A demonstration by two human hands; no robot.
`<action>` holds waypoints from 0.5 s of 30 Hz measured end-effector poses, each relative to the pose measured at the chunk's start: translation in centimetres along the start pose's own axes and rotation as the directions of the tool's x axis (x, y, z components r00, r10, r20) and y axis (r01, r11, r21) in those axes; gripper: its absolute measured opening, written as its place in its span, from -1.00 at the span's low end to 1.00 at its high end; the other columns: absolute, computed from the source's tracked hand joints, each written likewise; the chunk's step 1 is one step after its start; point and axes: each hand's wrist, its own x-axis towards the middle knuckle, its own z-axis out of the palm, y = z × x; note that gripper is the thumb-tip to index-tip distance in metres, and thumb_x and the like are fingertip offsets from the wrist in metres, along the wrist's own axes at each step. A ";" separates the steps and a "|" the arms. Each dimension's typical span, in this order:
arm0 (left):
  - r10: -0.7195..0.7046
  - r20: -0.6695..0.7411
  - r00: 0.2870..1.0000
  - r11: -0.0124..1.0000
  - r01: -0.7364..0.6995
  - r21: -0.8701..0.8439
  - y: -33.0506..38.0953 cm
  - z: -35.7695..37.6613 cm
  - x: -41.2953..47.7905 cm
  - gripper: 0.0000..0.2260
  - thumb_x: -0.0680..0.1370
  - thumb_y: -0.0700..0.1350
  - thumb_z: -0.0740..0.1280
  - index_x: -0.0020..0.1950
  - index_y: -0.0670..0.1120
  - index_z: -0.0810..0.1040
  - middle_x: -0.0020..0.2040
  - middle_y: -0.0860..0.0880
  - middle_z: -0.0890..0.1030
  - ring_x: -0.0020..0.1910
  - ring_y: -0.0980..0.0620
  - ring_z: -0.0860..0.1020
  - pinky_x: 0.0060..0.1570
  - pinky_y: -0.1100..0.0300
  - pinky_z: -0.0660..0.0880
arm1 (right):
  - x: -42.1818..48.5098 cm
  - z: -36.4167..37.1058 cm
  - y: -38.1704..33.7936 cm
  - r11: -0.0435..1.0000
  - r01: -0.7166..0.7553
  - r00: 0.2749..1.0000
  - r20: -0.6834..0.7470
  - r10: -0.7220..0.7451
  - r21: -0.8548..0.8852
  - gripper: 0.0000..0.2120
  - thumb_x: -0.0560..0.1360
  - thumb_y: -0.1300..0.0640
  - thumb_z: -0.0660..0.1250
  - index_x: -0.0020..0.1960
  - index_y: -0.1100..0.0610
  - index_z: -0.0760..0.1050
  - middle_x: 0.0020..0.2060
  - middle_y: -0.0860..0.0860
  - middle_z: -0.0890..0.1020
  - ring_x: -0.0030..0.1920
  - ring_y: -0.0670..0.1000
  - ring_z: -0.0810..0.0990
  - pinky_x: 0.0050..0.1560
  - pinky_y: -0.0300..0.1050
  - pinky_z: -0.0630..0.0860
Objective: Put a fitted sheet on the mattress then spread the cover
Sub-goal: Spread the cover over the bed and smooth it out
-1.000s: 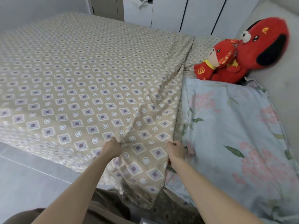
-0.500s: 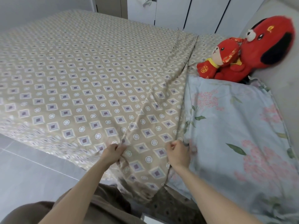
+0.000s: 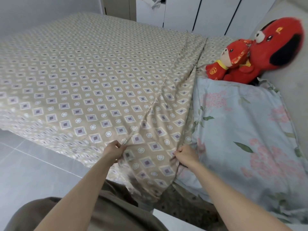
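A beige cover [image 3: 86,77] printed with purple diamonds and white circles lies spread over most of the bed. Its near corner hangs down over the bed's front edge. My left hand [image 3: 113,151] pinches a fold of this cover near the edge. My right hand [image 3: 186,155] grips the cover's right border, right beside a light blue floral pillow [image 3: 241,127]. A crease runs up the cloth from between my hands toward the far right. A strip of the same beige pattern [image 3: 215,47] shows at the head of the bed, behind the pillow.
Two red plush toys [image 3: 253,54] lean against the grey headboard [image 3: 293,84] on the right. White wardrobe doors [image 3: 208,14] stand beyond the bed. Grey tiled floor [image 3: 33,172] lies at the left, next to my brown-clad legs [image 3: 108,214].
Both hands have drawn the cover's corner slightly toward me and to the right, and the crease between them has sharpened. The camera view has shifted a little.
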 end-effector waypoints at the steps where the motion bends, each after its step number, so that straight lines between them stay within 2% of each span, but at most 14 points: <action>1: -0.001 -0.014 1.000 0.998 0.001 0.059 -0.3 0.4 0.1 -0.71 0.57 -0.01 0.31 -0.25 -0.12 0.34 -0.25 -0.18 0.53 -0.22 -0.12 0.50 -0.10 -0.02 0.56 | 0.1 0.4 0.2 1.000 -0.019 1.000 0.002 0.019 0.016 -0.77 0.50 0.09 0.30 -0.30 0.12 0.42 -0.35 0.02 0.55 -0.23 0.05 0.54 -0.30 -0.21 0.39; 4: 0.033 -0.062 0.998 0.980 -0.021 0.196 -0.6 1.0 0.0 -0.77 0.60 -0.01 0.24 -0.18 -0.12 0.38 -0.21 -0.15 0.53 -0.16 -0.12 0.48 -0.16 0.06 0.48 | 0.4 1.6 0.6 0.998 -0.037 0.999 0.006 0.037 0.056 -0.83 0.53 0.05 0.28 -0.12 0.15 0.43 -0.21 0.10 0.56 -0.16 0.07 0.54 -0.16 -0.14 0.44; 6: 0.077 -0.093 0.993 0.963 -0.050 0.266 -0.5 0.9 -0.1 -0.78 0.61 -0.02 0.22 -0.14 -0.14 0.40 -0.24 -0.11 0.52 -0.19 -0.11 0.47 -0.28 0.14 0.37 | 0.5 1.9 0.8 0.996 -0.050 0.999 -0.016 0.051 0.071 -0.78 0.52 0.04 0.30 -0.09 0.22 0.52 -0.16 0.12 0.63 -0.09 0.11 0.62 -0.14 -0.10 0.51; 8: 0.121 -0.092 0.988 0.941 -0.084 0.328 -0.4 0.8 -0.1 -0.76 0.61 0.00 0.22 -0.17 -0.12 0.38 -0.26 -0.07 0.51 -0.21 -0.10 0.48 -0.31 0.15 0.31 | 0.1 2.0 0.7 0.995 -0.074 0.997 -0.004 0.074 0.072 -0.76 0.44 0.00 0.37 -0.13 0.20 0.55 -0.18 0.09 0.65 -0.10 0.10 0.63 -0.20 -0.13 0.49; 11: 0.087 0.002 0.996 0.954 -0.084 0.288 -0.6 0.7 0.0 -0.72 0.57 0.03 0.29 -0.22 -0.12 0.37 -0.28 -0.06 0.49 -0.20 -0.08 0.47 -0.30 0.16 0.35 | -0.2 2.7 0.5 0.998 -0.065 0.996 0.055 0.065 -0.010 -0.64 0.30 -0.11 0.49 -0.18 0.14 0.47 -0.25 0.05 0.57 -0.18 0.08 0.59 -0.28 -0.16 0.44; 13: 0.086 0.022 0.996 0.955 -0.089 0.283 -0.8 0.3 0.0 -0.70 0.54 0.06 0.32 -0.21 -0.14 0.40 -0.26 -0.08 0.50 -0.20 -0.08 0.48 -0.28 0.15 0.37 | -0.3 3.3 0.7 0.994 -0.007 1.000 0.025 0.010 -0.108 -0.65 0.35 -0.08 0.48 -0.09 0.19 0.56 -0.18 0.08 0.63 -0.11 0.09 0.62 -0.17 -0.16 0.49; 15: 0.112 0.004 0.994 0.941 -0.108 0.322 -0.6 -0.2 0.1 -0.74 0.56 0.04 0.31 -0.16 -0.14 0.41 -0.22 -0.09 0.53 -0.22 -0.07 0.47 -0.34 0.15 0.33 | -0.3 3.6 0.7 0.992 0.020 1.000 0.023 -0.018 -0.121 -0.73 0.41 0.00 0.46 -0.05 0.21 0.62 -0.13 0.09 0.67 -0.05 0.09 0.64 -0.11 -0.19 0.50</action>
